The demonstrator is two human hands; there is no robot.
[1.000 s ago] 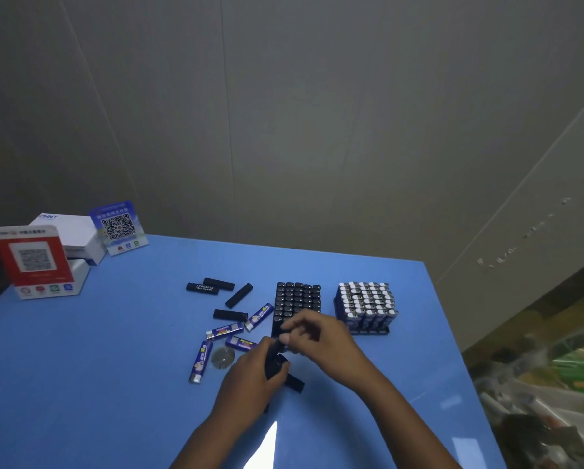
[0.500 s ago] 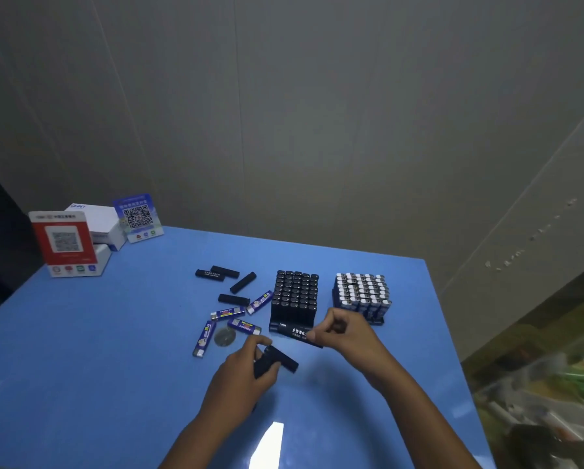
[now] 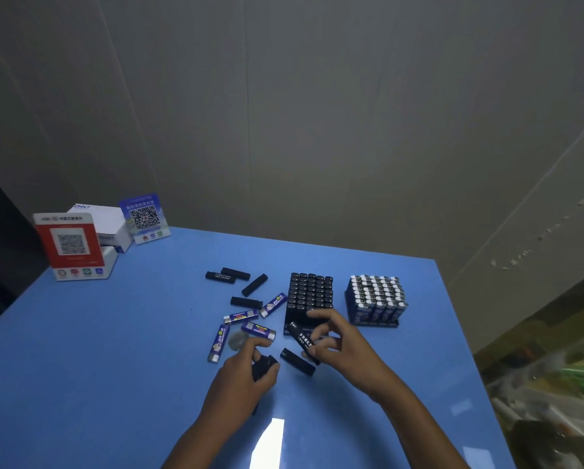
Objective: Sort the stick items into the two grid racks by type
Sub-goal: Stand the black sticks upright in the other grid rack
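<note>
**Black stick held before its rack**

The right hand (image 3: 343, 340) pinches a black printed stick (image 3: 302, 340) just near of the black-filled grid rack (image 3: 310, 296) — the left hand (image 3: 246, 370) grips more black sticks (image 3: 263, 365). The white-capped grid rack (image 3: 375, 301) stands right.

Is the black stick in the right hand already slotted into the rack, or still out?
Out. The right hand pinches the black stick tilted, in front of the black rack.

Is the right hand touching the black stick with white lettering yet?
Touching. The head view shows the right hand pinching the black stick with white lettering between fingers and thumb, just in front of the black rack.
</note>
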